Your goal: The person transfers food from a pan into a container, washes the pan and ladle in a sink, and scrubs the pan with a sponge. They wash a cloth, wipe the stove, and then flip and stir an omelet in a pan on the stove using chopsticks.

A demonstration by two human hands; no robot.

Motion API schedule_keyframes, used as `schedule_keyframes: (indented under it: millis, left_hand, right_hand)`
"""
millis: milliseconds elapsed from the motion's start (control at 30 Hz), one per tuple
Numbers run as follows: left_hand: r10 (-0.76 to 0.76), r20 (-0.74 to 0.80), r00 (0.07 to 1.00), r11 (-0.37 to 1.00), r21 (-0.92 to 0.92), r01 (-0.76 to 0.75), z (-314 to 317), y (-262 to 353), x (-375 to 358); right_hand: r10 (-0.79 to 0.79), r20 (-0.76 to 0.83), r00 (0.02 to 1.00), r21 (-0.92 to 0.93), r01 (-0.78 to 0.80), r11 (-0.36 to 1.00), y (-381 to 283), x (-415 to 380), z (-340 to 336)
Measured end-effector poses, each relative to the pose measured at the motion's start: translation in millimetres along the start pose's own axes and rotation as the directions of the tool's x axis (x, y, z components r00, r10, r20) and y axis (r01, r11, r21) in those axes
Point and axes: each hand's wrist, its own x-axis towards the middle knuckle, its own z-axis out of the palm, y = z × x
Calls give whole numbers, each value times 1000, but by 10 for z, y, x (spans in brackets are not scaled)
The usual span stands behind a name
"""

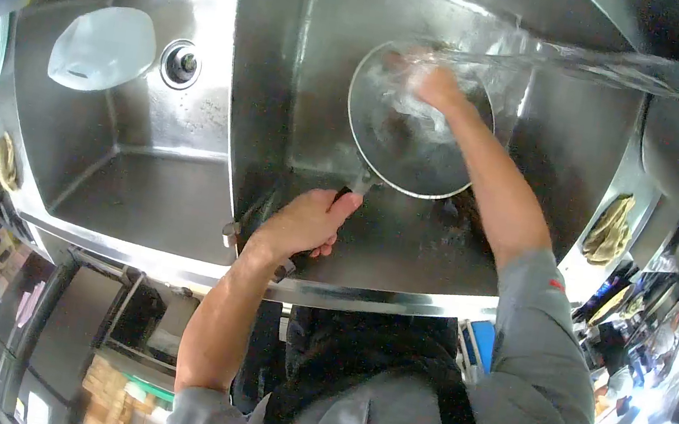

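Left hand (pixel 302 224) clenched on pan handle (pixel 353 189) near front sink wall, steadying pan (pixel 419 123) tilted inside right basin (pixel 544 137). Farther in, right hand (pixel 433 86) pressed into pan bowl under water stream (pixel 607 68), grip blurred by splash, cannot tell. Beyond, left basin (pixel 133 181): white plastic container (pixel 102 48) beside drain (pixel 180 64).

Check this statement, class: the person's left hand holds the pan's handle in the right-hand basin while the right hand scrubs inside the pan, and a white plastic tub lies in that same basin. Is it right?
Not quite. The head view shows the white plastic tub in the other basin, the left-hand one, near the drain. The rest stands: the left hand holds the handle, and the right hand scrubs inside the pan under running water.
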Motion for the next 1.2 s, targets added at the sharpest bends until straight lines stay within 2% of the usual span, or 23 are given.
schedule_keyframes:
  millis: [67, 133, 167, 200, 267, 333, 367, 400, 467, 500, 567, 600, 633, 667, 767, 867, 933, 967, 1033, 1067, 1100, 1133, 1200]
  left_hand:
    - [13, -27, 1000, 1000, -6, -13, 15, 54, -29]
    - [-16, -75, 997, 999, -37, 13, -9, 128, -91]
    - [-2, -82, 997, 1000, -25, 0, 24, 139, -156]
    - [-36, -4, 999, 965, -261, 34, 83, 117, -217]
    - [5, 179, 984, 747, -655, 116, 234, 106, -333]
    - [182, 217, 959, 626, -778, 57, 452, 172, -355]
    - [225, 219, 950, 671, -741, 12, 571, 260, -326]
    - [186, 190, 964, 701, -713, 5, 685, 284, -223]
    - [161, 123, 979, 844, -531, -72, 679, 326, -133]
    - [169, 117, 979, 847, -525, -83, 656, 295, -102]
    - [97, 49, 994, 989, -113, -91, 592, 226, -116]
    - [105, 36, 994, 989, -107, -100, 606, 230, -210]
    - [177, -269, 947, 917, 396, -59, 648, 202, -327]
    - [369, -470, 802, 630, 761, 156, 678, 193, -402]
    - [319, -506, 801, 643, 737, 209, 692, 257, -315]
    - [247, -563, 789, 732, 642, 229, 594, 457, -64]
    - [105, -349, 931, 758, 634, 152, 420, 475, 210]
    - [108, -351, 930, 759, 634, 151, 420, 430, 213]
    - [281, -514, 811, 741, 653, 156, 501, 452, 46]
    - [285, -520, 806, 744, 650, 156, 529, 429, -111]
    - [272, -532, 802, 754, 635, 166, 553, 414, -391]
    - [259, -544, 798, 763, 622, 176, 580, 381, -641]
    - [272, -556, 786, 760, 625, 179, 620, 282, -997]
  right_hand:
    - [-101, -82, 991, 402, 126, 907, -531, -26, -95]
    - [-209, -16, 978, 582, 179, 794, -927, -390, -204]
    - [-247, -9, 969, 551, 211, 808, -944, -616, -168]
    - [-285, -3, 959, 516, 246, 821, -877, -841, -161]
    - [-238, 108, 965, 531, 146, 835, -696, -1295, -416]
    - [-103, -234, 967, 821, 253, 512, -428, -1614, -407]
    - [74, -191, 979, 836, 123, 534, -286, -1815, -564]
    - [248, -145, 958, 848, -9, 530, -201, -1990, -762]
    - [415, -203, 887, 915, 21, 403, -251, -2257, -1192]
    - [433, -270, 860, 837, -12, 546, -79, -2303, -1229]
    - [429, -351, 832, 794, 21, 608, -46, -2440, -1523]
    - [420, -424, 802, 743, 44, 667, -16, -2461, -1653]
    - [399, -535, 744, 674, 91, 733, 16, -2443, -1729]
    - [398, -542, 740, 675, 101, 731, 23, -2432, -1796]
    - [389, -606, 694, 604, 83, 792, -221, -2394, -2164]
    - [320, -565, 760, 526, 34, 850, -463, -2194, -2399]
    - [180, -592, 786, 367, 64, 928, -629, -2044, -2540]
    - [106, -611, 785, 333, 133, 934, -686, -1955, -2595]
    - [65, -591, 804, 326, 164, 931, -893, -1932, -2795]
    - [22, -567, 824, 325, 199, 925, -1015, -1933, -2930]
    - [60, -481, 875, 428, 174, 887, -1161, -1983, -3063]
    - [53, -485, 873, 428, 184, 885, -1188, -1976, -3096]
    - [-103, -585, 804, 213, 275, 937, -1210, -1946, -3160]
